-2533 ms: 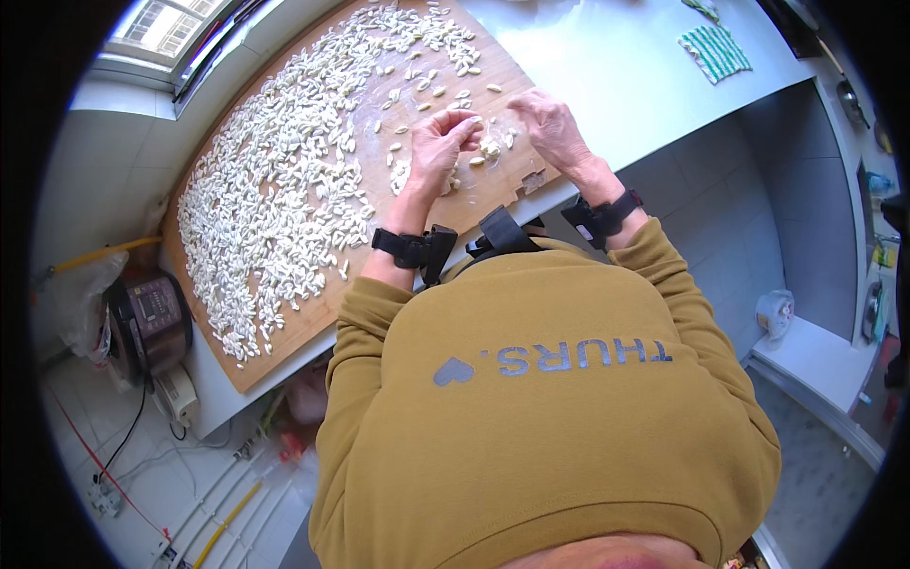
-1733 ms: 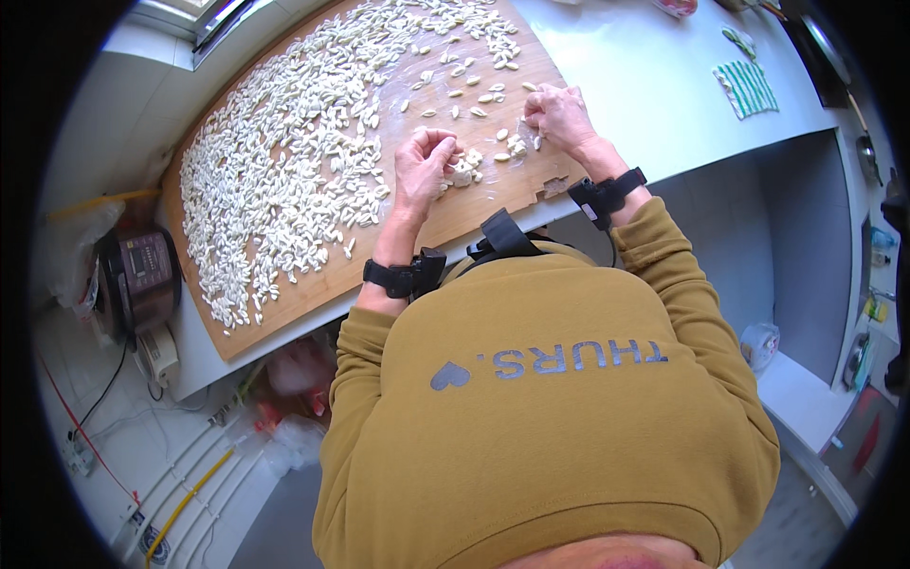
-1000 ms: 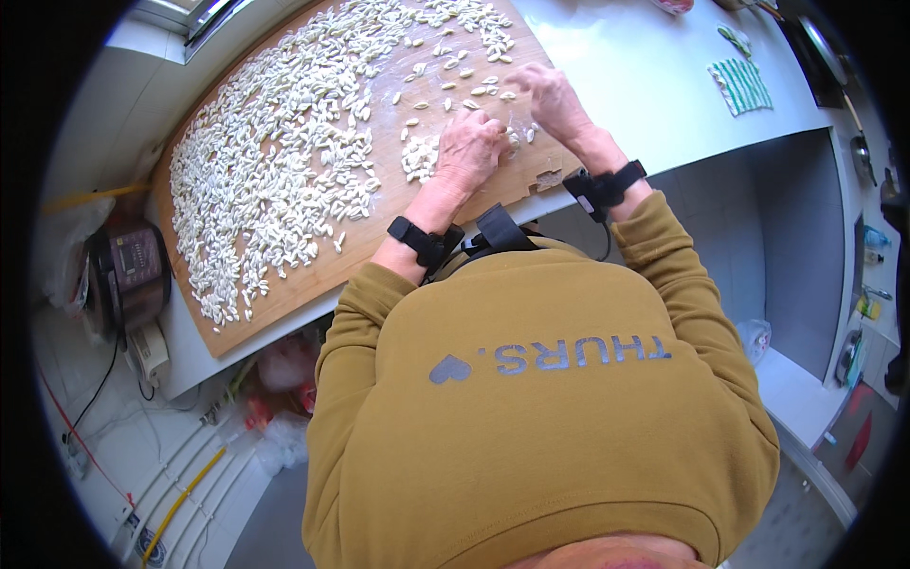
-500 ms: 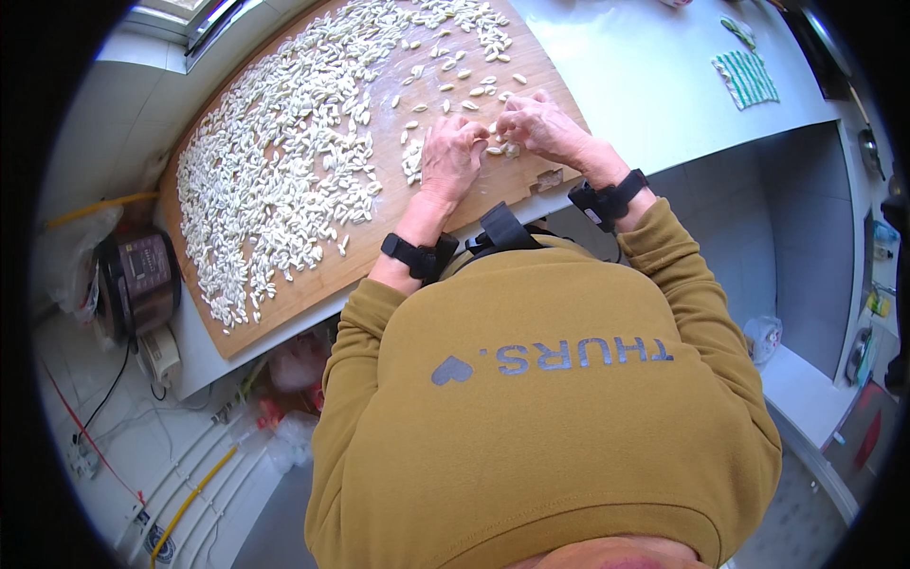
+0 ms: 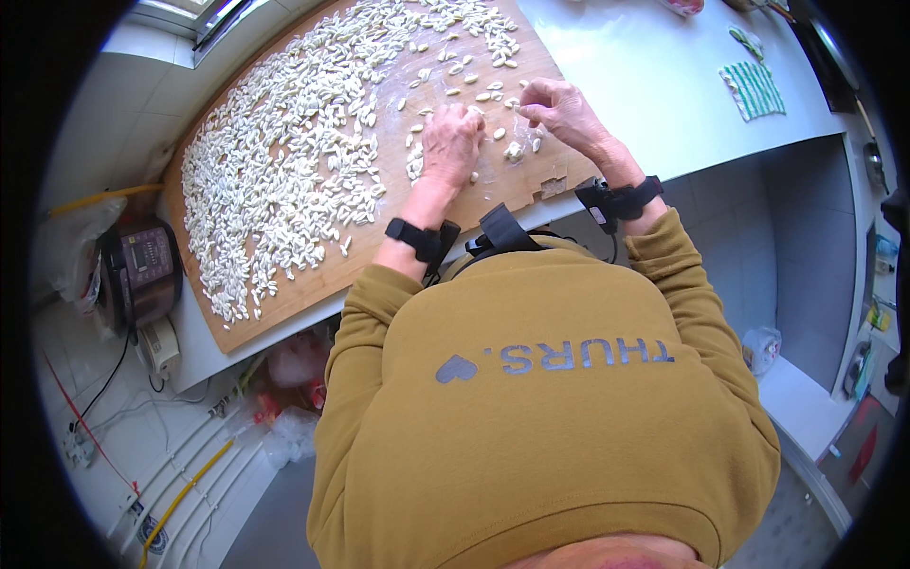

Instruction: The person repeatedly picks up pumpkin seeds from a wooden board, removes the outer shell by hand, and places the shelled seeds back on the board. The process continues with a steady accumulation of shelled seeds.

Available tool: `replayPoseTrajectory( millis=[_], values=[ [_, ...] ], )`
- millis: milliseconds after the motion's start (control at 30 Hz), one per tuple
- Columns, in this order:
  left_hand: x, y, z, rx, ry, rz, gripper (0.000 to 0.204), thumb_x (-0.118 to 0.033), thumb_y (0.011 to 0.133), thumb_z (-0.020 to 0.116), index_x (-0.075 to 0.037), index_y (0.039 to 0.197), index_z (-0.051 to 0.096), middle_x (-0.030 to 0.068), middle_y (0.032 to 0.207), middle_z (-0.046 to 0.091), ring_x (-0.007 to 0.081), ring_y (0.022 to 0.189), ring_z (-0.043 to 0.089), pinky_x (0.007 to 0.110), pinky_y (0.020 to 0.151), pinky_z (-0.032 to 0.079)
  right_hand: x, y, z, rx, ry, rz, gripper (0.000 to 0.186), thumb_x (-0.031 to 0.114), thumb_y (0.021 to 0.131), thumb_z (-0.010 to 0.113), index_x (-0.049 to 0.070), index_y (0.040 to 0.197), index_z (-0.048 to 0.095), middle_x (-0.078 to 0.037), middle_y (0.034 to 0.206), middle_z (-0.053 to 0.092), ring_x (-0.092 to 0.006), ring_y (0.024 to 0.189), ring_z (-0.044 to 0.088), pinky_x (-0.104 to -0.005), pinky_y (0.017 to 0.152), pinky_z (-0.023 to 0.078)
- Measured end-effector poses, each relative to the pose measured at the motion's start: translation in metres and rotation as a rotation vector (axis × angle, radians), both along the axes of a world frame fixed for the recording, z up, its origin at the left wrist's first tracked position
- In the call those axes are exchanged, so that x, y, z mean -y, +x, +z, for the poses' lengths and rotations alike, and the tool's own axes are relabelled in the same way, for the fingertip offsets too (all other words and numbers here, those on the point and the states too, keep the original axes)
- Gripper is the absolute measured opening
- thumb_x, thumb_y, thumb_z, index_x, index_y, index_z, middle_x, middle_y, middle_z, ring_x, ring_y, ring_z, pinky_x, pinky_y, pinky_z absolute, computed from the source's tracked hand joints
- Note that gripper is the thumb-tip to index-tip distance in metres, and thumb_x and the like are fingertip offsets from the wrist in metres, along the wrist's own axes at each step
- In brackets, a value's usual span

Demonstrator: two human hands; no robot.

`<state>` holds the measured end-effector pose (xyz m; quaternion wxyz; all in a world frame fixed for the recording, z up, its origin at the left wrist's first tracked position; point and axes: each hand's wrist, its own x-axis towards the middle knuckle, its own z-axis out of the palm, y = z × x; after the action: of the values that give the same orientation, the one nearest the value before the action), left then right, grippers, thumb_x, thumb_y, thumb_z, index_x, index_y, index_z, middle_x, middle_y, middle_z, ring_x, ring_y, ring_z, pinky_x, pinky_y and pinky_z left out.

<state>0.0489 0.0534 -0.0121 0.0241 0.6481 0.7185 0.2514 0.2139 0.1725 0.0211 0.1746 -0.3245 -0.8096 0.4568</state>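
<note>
Small off-white spindle-shaped pieces, seemingly dough [image 5: 499, 134], lay across the brown wooden board [image 5: 303, 289], a few between the hands. The bare left hand [image 5: 453, 144] curled inward; the bare right hand [image 5: 569, 114] bent its fingers thumbward; whether either pinched anything could not be told. Light fingertip pressure probably suited best. Long axes lay flat, directions mixed; one piece near the right hand ran roughly away from the person

Left fingers [image 5: 466, 121] partly hidden, grip unclear; window [image 5: 185, 8] cropped.
</note>
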Motion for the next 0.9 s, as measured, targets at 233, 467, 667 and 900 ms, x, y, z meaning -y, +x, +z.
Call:
replayPoseTrajectory(
  millis=[233, 467, 667, 900],
  values=[
    [-0.019, 0.001, 0.023, 0.38, 0.068, -0.072, 0.016, -0.017, 0.08, 0.067, -0.007, 0.092, 0.068, 0.0096, 0.086, 0.063, 0.0237, 0.081, 0.061, 0.035, 0.073, 0.048, -0.002, 0.01, 0.002, -0.287, -0.492, -0.01, 0.011, 0.009, 0.086, 0.064, 0.002, 0.093, 0.066, -0.003, 0.079, 0.064, -0.0095, 0.07, 0.06, -0.0224, 0.066, 0.05],
    [-0.015, 0.019, 0.034, 0.806, -0.019, -0.078, 0.018, -0.011, 0.08, 0.068, -0.003, 0.097, 0.07, 0.0126, 0.082, 0.068, 0.0177, 0.074, 0.066, 0.028, 0.065, 0.051, -0.002, 0.015, 0.004, -0.355, -0.558, -0.046, 0.012, 0.009, 0.084, 0.066, 0.002, 0.093, 0.066, -0.004, 0.081, 0.065, -0.0099, 0.071, 0.061, -0.0223, 0.068, 0.051],
    [-0.023, -0.005, 0.023, 0.48, -0.097, -0.005, 0.015, -0.009, 0.083, 0.064, -0.002, 0.096, 0.069, 0.0114, 0.082, 0.069, 0.0166, 0.075, 0.065, 0.028, 0.068, 0.05, -0.004, 0.046, -0.001, -0.124, -0.245, -0.27, 0.011, 0.008, 0.085, 0.061, 0.001, 0.091, 0.066, -0.003, 0.079, 0.065, -0.0096, 0.07, 0.058, -0.0225, 0.066, 0.049],
    [-0.069, 0.023, 0.005, 0.012, 0.008, -0.284, 0.017, -0.007, 0.075, 0.064, -0.008, 0.091, 0.069, 0.0112, 0.09, 0.061, 0.0286, 0.087, 0.059, 0.036, 0.074, 0.049, 0.003, 0.044, -0.015, -0.04, 0.075, -0.245, 0.011, 0.006, 0.082, 0.059, 0.001, 0.089, 0.066, -0.01, 0.075, 0.066, -0.0167, 0.069, 0.062, -0.0288, 0.067, 0.05]
  ],
)
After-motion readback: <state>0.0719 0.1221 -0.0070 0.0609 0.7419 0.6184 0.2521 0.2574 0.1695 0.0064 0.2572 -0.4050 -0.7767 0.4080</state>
